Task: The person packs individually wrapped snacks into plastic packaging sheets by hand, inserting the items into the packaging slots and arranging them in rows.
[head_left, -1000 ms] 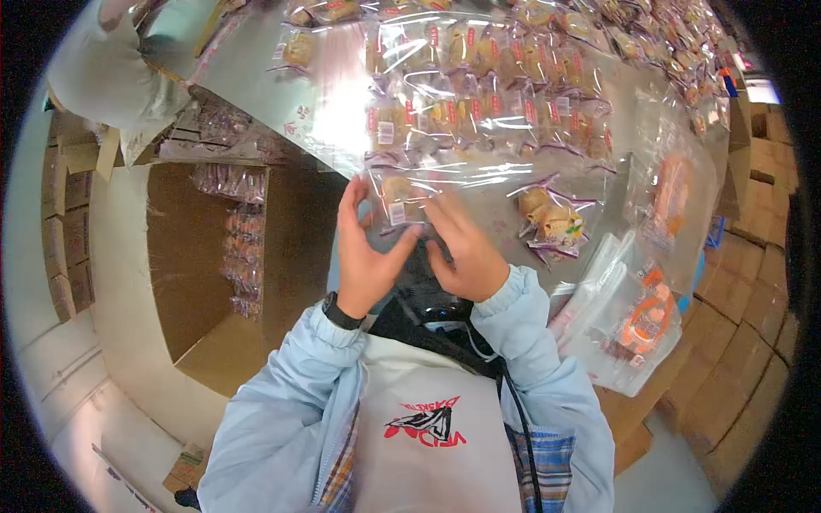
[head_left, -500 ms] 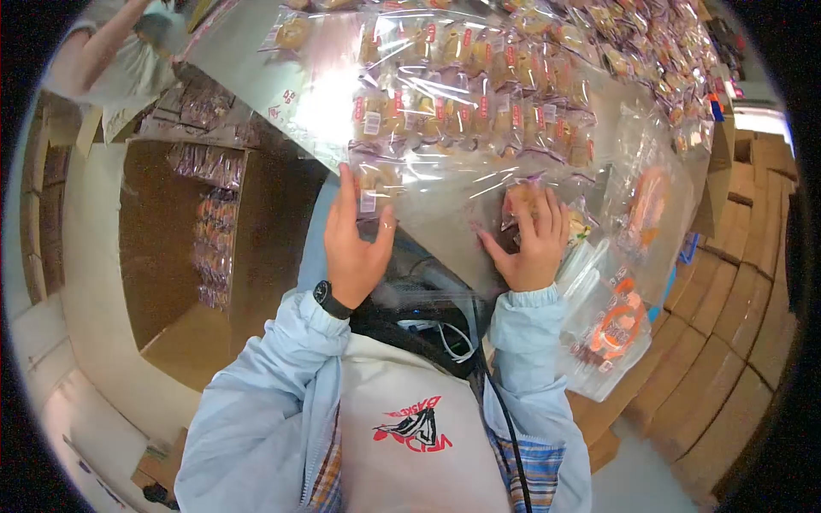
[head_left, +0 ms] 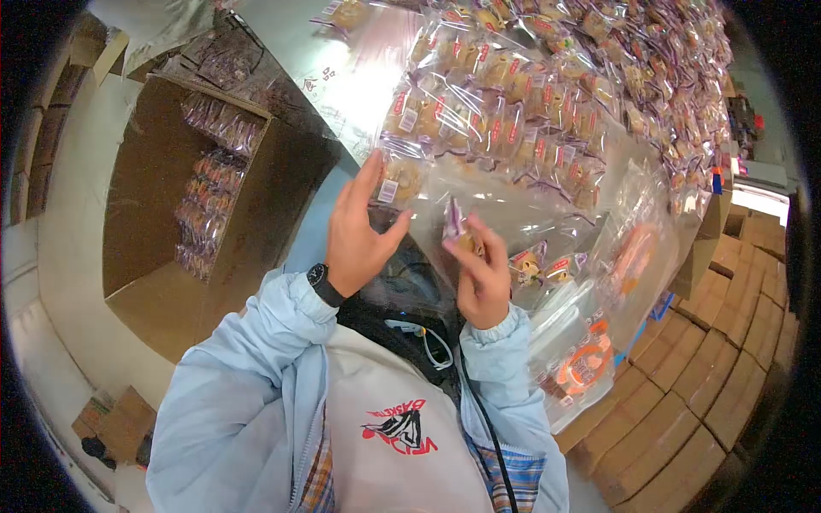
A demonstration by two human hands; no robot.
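R hand (head_left: 483,275) has swung in from the loose pkts toward the L hand (head_left: 353,242) since the prev frame, now pinching a wrapped pastry (head_left: 458,229) btwn thumb & fingers. L is spread wide, fingertips just beside the barcoded pkt (head_left: 399,181); contact unclear. Beyond, approx two rows of pastry pkts (head_left: 500,128) look done; the nearest row seems barely begun. Left over: two loose pkts (head_left: 528,262) near R, plus a big heap (head_left: 663,94) on the surface (head_left: 346,107).

The head view looks forward and down, close over the left hand (head_left: 356,239), right hand (head_left: 485,278) and table (head_left: 299,51).
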